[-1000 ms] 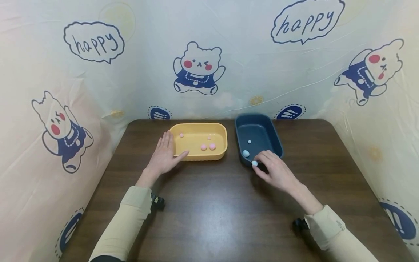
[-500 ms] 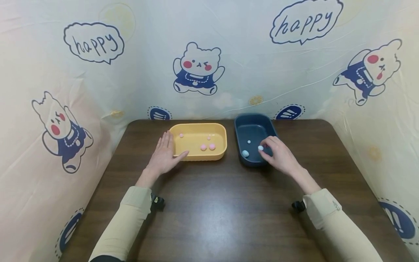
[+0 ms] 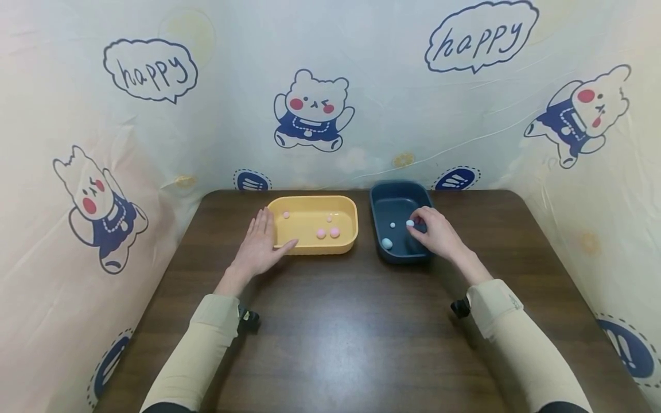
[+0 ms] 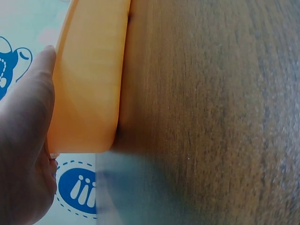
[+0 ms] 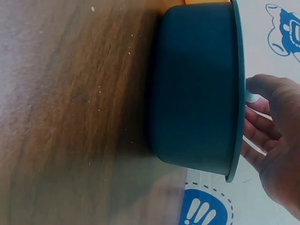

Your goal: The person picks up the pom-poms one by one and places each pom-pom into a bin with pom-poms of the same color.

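Observation:
In the head view my left hand (image 3: 254, 246) rests with straight fingers against the left end of a yellow tray (image 3: 312, 250), its thumb lying along the front rim. Pink balls lie inside, two larger ones (image 3: 334, 233) and two smaller ones (image 3: 329, 218). Over the right side of a dark blue tray (image 3: 395, 207), my right hand (image 3: 438, 232) pinches a light blue ball (image 3: 410, 223) between thumb and fingertips. A bigger light blue ball (image 3: 387, 244) and a tiny one (image 3: 392, 225) are in that tray. The right wrist view shows the pinched ball (image 5: 251, 97) beyond the rim.
Both trays stand near the back edge of a brown wooden table (image 3: 330, 338), a narrow gap between them. A printed cloth (image 3: 382, 115) with cartoon bears hangs close behind and along the sides.
My right hand has moved from the blue tray's front edge back over its interior, still pinching the light blue ball. The left hand has stayed at the yellow tray.

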Available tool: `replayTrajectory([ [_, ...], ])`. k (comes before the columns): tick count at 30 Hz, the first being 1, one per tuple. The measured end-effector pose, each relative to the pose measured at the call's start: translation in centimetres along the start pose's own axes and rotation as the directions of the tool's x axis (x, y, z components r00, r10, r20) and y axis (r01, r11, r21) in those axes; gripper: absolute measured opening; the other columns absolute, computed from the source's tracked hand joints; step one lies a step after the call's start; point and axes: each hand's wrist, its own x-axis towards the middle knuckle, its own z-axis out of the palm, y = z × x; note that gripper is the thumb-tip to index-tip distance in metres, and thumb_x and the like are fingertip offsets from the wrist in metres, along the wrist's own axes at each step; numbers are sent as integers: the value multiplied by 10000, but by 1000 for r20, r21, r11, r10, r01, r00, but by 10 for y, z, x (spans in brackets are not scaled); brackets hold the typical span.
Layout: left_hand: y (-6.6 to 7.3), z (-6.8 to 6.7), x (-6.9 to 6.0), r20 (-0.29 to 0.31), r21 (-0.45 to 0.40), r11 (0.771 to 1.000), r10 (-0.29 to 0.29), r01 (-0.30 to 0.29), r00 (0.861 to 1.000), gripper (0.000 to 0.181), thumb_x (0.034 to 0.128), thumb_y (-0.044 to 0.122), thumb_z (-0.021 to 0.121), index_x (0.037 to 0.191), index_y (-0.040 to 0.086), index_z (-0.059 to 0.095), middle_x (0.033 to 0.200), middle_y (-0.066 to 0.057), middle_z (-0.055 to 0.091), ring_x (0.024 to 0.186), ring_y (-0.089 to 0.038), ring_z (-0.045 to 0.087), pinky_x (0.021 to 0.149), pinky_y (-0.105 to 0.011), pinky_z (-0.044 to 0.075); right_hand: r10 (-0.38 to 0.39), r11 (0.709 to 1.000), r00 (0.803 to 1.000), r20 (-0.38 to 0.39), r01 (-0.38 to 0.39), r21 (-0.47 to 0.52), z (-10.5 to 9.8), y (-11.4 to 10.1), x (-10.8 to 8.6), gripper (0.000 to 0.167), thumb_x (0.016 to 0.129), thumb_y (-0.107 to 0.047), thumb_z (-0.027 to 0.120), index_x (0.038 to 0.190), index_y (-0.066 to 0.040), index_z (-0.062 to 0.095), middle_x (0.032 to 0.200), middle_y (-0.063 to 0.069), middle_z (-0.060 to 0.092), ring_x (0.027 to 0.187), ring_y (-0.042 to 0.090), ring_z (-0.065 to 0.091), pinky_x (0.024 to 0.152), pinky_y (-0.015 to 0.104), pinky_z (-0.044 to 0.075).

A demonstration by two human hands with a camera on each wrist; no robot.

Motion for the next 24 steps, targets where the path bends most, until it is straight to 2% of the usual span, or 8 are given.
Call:
replayTrajectory([
  [16, -2, 2, 1, -15, 9, 1000, 10, -10, 1000, 1230, 1017, 847, 410, 1726, -83, 29, 1848, -258, -33, 1744, -418, -17, 1423, -590, 53, 50, 997, 993, 106, -44, -60, 14, 6, 20, 220, 1036, -125, 744, 1186, 34, 717, 1202, 239, 707, 1105, 381, 676, 1007, 573, 602],
  [24, -2, 2, 2, -14, 29, 1000, 10, -9, 1000, 1227, 1023, 847, 388, 1718, -101, 39, 1839, -271, -46, 1739, -436, -24, 1422, -588, 45, 88, 991, 992, 89, -78, -113, 18, 6, 22, 273, 1077, -190, 691, 1233, 32, 722, 1233, 236, 707, 1149, 385, 679, 1020, 568, 594],
])
